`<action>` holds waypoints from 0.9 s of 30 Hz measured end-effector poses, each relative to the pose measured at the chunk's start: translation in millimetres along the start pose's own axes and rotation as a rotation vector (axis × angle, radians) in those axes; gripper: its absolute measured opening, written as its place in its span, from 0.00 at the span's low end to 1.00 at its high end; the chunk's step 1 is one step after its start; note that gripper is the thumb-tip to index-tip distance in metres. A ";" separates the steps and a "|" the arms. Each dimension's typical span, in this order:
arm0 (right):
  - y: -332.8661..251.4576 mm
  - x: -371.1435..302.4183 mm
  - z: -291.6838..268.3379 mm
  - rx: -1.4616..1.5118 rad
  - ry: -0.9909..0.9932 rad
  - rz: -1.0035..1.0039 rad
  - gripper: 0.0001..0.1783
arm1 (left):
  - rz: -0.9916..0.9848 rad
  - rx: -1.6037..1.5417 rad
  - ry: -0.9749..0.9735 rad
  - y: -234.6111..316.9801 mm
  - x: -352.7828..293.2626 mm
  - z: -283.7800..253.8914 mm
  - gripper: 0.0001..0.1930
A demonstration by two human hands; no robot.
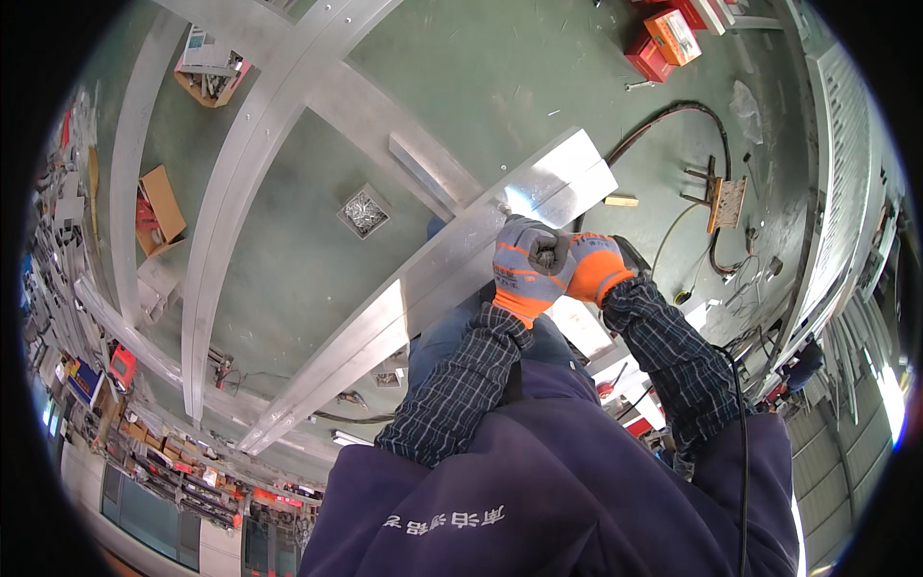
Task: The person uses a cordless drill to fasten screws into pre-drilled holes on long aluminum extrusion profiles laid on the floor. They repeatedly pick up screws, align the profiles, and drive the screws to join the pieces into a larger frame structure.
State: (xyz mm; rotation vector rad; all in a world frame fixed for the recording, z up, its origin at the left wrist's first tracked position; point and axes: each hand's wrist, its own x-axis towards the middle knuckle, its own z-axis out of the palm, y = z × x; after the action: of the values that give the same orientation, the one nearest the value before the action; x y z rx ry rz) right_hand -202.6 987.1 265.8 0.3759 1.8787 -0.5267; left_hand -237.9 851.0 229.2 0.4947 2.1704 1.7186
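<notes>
Both my hands wear grey and orange work gloves and meet above a long silver metal beam (pixel 413 274), close to its end. My left hand (pixel 532 258) is closed, its dark fingertips curled in; whatever it may grip is hidden. Pressed against it on the right is my right hand (pixel 598 264), also curled, with its fingers mostly out of sight. Past the left knuckles, the beam's top face catches a bright glare. A short metal bar (pixel 420 173) lies across a joining beam just beyond.
Other long metal beams (pixel 255 125) cross on the left. On the green floor are a small tray of metal bits (pixel 364 212), an open cardboard box (pixel 162 207), red boxes (pixel 663 45), a dark hose (pixel 663 113) and a wooden-topped stool (pixel 728 204).
</notes>
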 end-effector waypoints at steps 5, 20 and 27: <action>-9.5 -5.2 8.8 0.028 -0.004 0.026 0.36 | 0.031 -0.050 -0.045 -4.1 -6.9 -6.3 0.11; -16.2 -7.7 12.9 -0.088 0.080 0.024 0.42 | -0.043 -0.083 0.002 -10.5 -15.3 -12.3 0.13; -13.8 -7.9 19.6 -0.094 0.043 -0.005 0.38 | -0.020 -0.018 -0.009 -5.2 -8.8 -12.3 0.13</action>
State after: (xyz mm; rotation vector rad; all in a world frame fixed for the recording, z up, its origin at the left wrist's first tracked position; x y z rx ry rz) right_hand -191.0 965.0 269.7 0.3233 1.9387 -0.4349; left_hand -236.1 835.2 227.2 0.4736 2.1446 1.7199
